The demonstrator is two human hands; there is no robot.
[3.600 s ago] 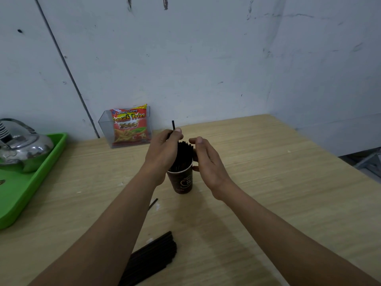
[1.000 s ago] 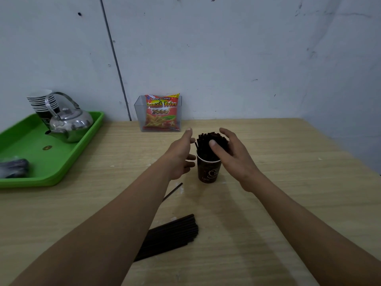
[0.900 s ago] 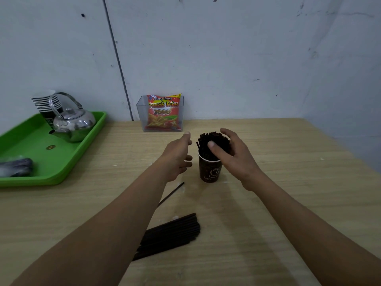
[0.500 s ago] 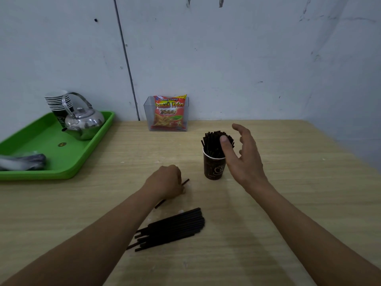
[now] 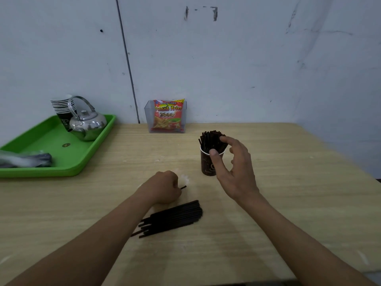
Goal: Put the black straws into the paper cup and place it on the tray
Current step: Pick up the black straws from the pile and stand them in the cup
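Surface (image 5: 288, 182): pale wood, set against the wall (image 5: 226, 69); carries everything below.
Tray (image 5: 47, 139): green, at the far left of the surface.
Kettle (image 5: 88, 124): metal, on the tray, with stacked cups (image 5: 60, 105) just behind it.
Snack packet (image 5: 168, 115): red, upright in a clear holder (image 5: 148, 116) at the wall.
Right hand (image 5: 233, 168): grip open, fingers loosely curved beside the paper cup (image 5: 206, 164), thumb crossing its rim in my view.
Left hand (image 5: 162, 186): grip closed, knuckles up; I believe it pinches the single straw (image 5: 183, 187), though the fingers are hidden.
Straw bundle (image 5: 173, 217): black, lying loose near the left wrist.
Paper cup: brown, upright mid-surface, packed with black straws (image 5: 210, 139).
Single straw: only its tip shows.
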